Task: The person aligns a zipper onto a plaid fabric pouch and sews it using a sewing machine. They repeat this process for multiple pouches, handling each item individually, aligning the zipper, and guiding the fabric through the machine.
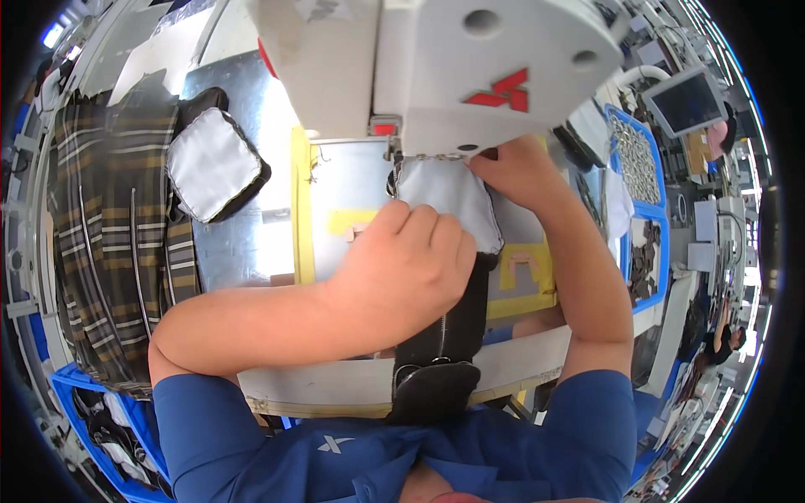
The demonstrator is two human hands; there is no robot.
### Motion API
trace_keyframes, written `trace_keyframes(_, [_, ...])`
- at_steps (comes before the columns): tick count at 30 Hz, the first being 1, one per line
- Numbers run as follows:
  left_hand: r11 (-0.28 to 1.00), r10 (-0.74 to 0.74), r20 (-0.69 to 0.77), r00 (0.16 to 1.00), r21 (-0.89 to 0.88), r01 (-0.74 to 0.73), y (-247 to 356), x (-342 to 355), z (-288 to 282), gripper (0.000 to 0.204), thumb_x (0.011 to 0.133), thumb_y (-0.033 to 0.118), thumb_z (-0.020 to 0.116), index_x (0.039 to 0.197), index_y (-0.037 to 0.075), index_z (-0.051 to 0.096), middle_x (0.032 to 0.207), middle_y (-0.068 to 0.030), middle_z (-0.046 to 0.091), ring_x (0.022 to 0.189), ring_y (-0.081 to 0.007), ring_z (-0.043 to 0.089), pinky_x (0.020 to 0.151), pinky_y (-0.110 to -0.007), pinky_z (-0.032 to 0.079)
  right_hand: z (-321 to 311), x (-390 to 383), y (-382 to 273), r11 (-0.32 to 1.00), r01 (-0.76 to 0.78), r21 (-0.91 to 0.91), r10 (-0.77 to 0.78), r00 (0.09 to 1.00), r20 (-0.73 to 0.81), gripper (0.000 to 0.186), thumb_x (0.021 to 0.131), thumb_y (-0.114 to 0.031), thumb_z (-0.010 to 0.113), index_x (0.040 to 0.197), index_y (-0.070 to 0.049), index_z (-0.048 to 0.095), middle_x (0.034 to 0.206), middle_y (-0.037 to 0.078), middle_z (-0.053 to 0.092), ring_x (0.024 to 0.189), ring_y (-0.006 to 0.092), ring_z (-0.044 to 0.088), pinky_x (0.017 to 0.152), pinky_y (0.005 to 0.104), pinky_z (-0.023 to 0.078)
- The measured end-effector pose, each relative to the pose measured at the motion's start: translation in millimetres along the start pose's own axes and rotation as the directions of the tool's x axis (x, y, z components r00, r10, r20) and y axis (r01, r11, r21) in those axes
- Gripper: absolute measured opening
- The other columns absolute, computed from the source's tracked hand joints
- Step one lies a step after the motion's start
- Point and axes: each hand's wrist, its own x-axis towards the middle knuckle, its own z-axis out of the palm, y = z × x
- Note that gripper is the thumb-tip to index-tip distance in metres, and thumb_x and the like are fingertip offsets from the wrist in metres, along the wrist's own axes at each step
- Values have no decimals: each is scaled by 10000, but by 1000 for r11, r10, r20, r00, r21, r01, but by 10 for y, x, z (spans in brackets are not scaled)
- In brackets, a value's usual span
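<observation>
While both hands' fingers press it flat, the grey pouch panel (444, 201) shows dark stitched edging.

plaid fabric (109, 226) lies left, a blue tray (641, 210) right, perhaps a monitor (688, 102) beyond.

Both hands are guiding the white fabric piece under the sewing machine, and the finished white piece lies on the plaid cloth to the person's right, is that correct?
Not quite. The head view shows both hands, left and right, on the white fabric piece under the sewing machine, but the finished white piece lies by the plaid cloth to the person's left.
</observation>
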Motion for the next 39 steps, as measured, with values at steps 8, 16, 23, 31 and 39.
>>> trace_keyframes(8, [976, 12, 76, 997, -219, 5, -144, -9, 37, 262, 729, 50, 740, 967, 77, 635, 902, -71, 590, 795, -298, 644, 690, -440, 547, -199, -532, 43, 990, 4, 139, -9, 999, 34, 422, 888, -105, 758, 1303, -37, 714, 1174, 153, 736, 1130, 283, 693, 924, 357, 557])
trace_keyframes(16, [831, -80, -498, 863, -511, -219, -172, -160, -144, 531, 841, 38, 892, 1288, -21, 613, 1201, -210, 672, 1010, -339, 706, 846, -401, 597, -209, -1230, -251, 897, 332, 292, -229, 913, -337, 373, 902, 51, 759, 1244, -89, 709, 1188, 123, 765, 1136, 307, 734, 1016, 393, 554])
trace_keyframes(23, [686, -221, -156, 963, -727, 40, -93, -67, 141, 312, 947, 16, 759, 1230, -9, 631, 1107, -92, 655, 758, -121, 577, 714, -279, 493, -1484, -2331, -704, 726, 341, 598, 338, 579, -741, 173, 1068, -181, 735, 936, -103, 654, 807, -61, 631, 758, 31, 569, 683, 265, 484])
trace_keyframes(31, [691, -223, 99, 970, -685, 229, -190, -94, 671, 256, 961, 58, 786, 1191, 36, 677, 1050, -74, 697, 728, -140, 588, 663, -300, 509, -2846, -4416, -879, 841, 481, 248, 87, 332, -939, 290, 1150, -139, 543, 1355, 33, 654, 1354, 162, 741, 1243, 267, 714, 1113, 428, 546])
trace_keyframes(39, [766, -162, 111, 980, -613, 196, -234, -153, 764, 241, 976, 77, 779, 1195, 26, 695, 1066, -88, 689, 734, -148, 581, 651, -310, 500, -2603, -4827, -835, 980, 195, 32, 64, -159, -985, 85, 1096, -83, 649, 1075, -5, 624, 1126, 81, 710, 1092, 157, 657, 1001, 309, 521])
